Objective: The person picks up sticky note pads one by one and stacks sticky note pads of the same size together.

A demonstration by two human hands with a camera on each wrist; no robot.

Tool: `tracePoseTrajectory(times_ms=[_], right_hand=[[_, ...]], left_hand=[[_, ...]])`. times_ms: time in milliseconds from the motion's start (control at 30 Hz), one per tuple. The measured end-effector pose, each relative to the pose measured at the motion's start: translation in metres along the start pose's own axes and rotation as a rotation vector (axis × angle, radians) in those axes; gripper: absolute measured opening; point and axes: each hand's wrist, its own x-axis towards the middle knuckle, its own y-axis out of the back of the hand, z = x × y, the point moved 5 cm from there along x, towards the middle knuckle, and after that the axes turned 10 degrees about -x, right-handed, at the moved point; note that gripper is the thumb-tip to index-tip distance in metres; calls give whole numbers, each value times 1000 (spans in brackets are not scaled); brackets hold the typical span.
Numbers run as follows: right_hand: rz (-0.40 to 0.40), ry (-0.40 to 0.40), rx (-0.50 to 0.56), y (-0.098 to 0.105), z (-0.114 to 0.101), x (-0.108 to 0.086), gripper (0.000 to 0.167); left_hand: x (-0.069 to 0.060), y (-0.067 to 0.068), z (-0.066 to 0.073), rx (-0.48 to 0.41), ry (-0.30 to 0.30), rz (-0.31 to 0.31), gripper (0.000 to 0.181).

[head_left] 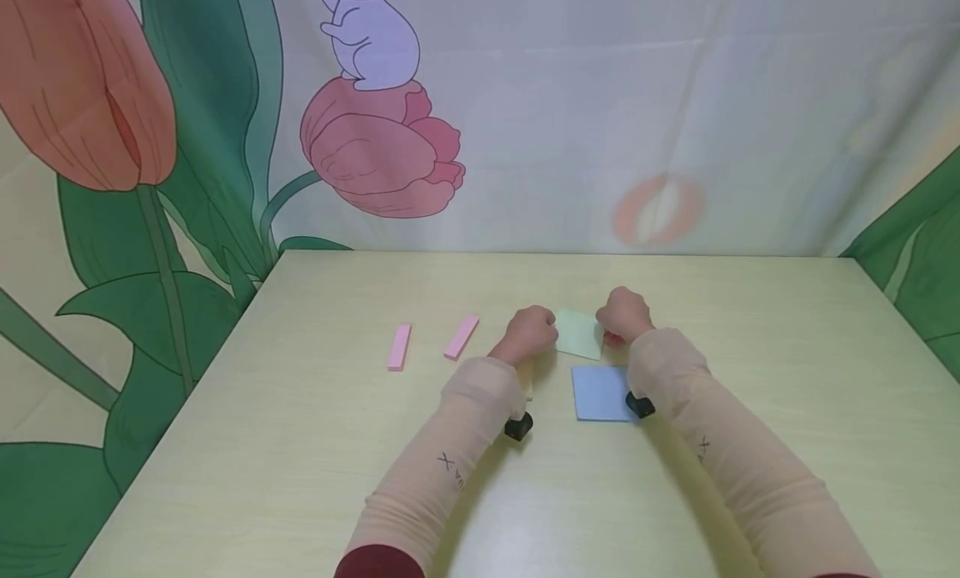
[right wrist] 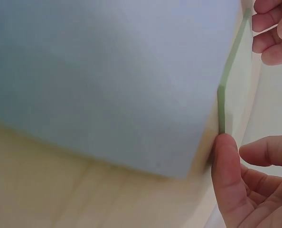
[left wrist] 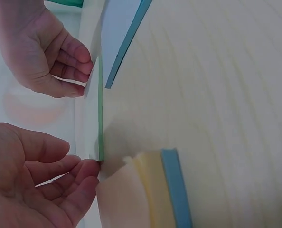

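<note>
A pale green square pad (head_left: 578, 334), like a block of sticky notes, lies flat on the table between my hands. My left hand (head_left: 528, 332) touches its left edge with loosely bent fingertips, the thumb off the pad. At the opposite edge my right hand (head_left: 627, 313) has a fingertip against the corner; in the right wrist view its thumb stands apart from the pad. Nearer to me, a blue square pad (head_left: 600, 393) sits partly under the right wrist. Beneath the left wrist is a strip-like block (left wrist: 164, 190) with yellow and blue layers, mostly hidden in the head view.
Two narrow pink strips (head_left: 400, 347) lie apart from each other left of the left hand. The pale wooden table (head_left: 300, 478) ends at the back against a hanging cloth (head_left: 540, 128) printed with flowers. Small black devices (head_left: 518, 426) sit at both wrists.
</note>
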Motion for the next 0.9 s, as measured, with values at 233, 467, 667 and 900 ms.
tracePoseTrajectory(times_ms=[233, 467, 667, 900], right_hand=[[7, -2, 29, 0, 0, 1, 15], [19, -12, 20, 1, -3, -3, 18], [13, 10, -11, 2, -8, -8, 22], [9, 16, 5, 0, -8, -8, 20]], left_hand=[[49, -33, -44, 3, -8, 40, 23], [-2, 0, 0, -14, 16, 53, 22], [-97, 64, 84, -84, 26, 13, 32], [-136, 89, 116, -100, 74, -5, 37]])
